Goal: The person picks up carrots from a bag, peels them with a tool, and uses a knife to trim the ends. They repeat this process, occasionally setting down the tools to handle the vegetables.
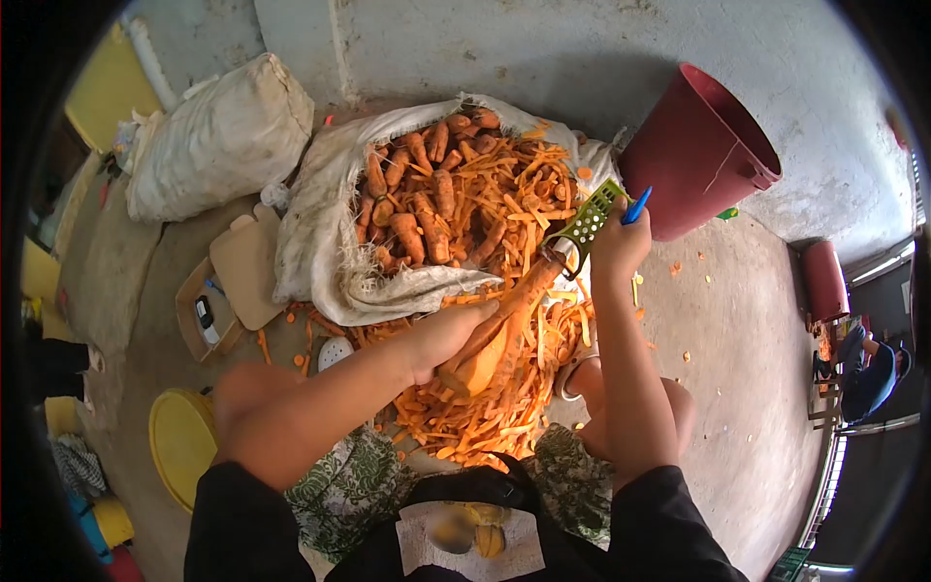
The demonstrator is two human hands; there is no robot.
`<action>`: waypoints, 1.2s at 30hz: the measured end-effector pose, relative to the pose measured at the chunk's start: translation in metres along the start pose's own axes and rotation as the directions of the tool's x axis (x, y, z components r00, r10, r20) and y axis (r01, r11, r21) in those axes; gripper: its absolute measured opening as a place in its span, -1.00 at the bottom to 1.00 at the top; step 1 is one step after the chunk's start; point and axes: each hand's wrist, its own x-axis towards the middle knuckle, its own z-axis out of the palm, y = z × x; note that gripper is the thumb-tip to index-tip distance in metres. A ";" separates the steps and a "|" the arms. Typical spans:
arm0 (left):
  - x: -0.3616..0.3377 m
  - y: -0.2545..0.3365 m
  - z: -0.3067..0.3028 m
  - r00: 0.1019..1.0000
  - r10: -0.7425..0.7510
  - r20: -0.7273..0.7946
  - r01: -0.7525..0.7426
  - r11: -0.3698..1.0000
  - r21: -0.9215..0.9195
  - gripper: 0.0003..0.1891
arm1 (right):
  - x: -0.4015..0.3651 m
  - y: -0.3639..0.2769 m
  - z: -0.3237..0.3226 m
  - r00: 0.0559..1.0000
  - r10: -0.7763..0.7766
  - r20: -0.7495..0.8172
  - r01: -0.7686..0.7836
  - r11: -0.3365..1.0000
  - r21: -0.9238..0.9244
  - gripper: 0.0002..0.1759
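My left hand [448, 338] is wrapped around a large carrot [524, 310], which slants up and to the right over the peelings. Part of its side shows bright, peeled orange. My right hand [619, 250] is closed on a green peeler [588, 221] with holes through its flat body, and a blue handle end sticks out beside the thumb. The peeler's blade end is right at the carrot's far tip. Beneath both hands lies a heap of carrot peelings [485, 422] on the floor between my legs. Unpeeled carrots [427, 228] lie beyond, in an opened white sack [315, 257].
A tall red bin [669, 160] stands against the wall at the right. At the left are a full white sack [228, 136], an open cardboard box [228, 335] with small items, and a yellow bucket [179, 446]. A seated person [868, 378] appears at the far right.
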 end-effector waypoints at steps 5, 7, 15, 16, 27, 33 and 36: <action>-0.008 -0.006 0.000 0.995 0.102 0.008 -0.102 0.994 0.038 -0.59 | 0.043 0.032 -0.006 0.977 0.108 -0.186 -0.112 0.994 -0.014 -0.74; -0.010 -0.005 -0.004 0.998 0.061 0.030 -0.058 0.992 -0.110 -0.56 | 0.034 0.015 -0.010 0.982 0.074 -0.174 -0.073 0.997 0.012 -0.74; 0.006 -0.006 -0.028 0.995 0.100 -0.004 -0.097 0.956 -0.276 -0.56 | -0.061 -0.035 0.005 0.917 0.091 0.389 -0.260 0.875 0.408 -0.72; 0.006 -0.005 -0.026 0.995 0.100 -0.004 -0.097 0.956 -0.276 -0.56 | -0.063 -0.036 0.004 0.917 0.091 0.389 -0.260 0.875 0.407 -0.72; 0.010 -0.006 -0.013 0.985 0.131 -0.108 -0.168 0.841 -0.514 -0.63 | -0.093 -0.049 -0.005 0.872 0.022 0.489 -0.186 0.939 0.289 -0.73; 0.005 -0.018 -0.005 0.997 0.066 -0.031 -0.070 0.986 -0.150 -0.62 | -0.051 -0.031 0.001 0.965 0.043 0.259 -0.034 0.999 -0.040 -0.77; -0.003 -0.015 0.001 0.998 -0.012 -0.059 0.007 0.997 -0.077 -0.62 | -0.019 -0.002 0.006 0.997 -0.031 0.065 0.041 0.987 -0.155 -0.77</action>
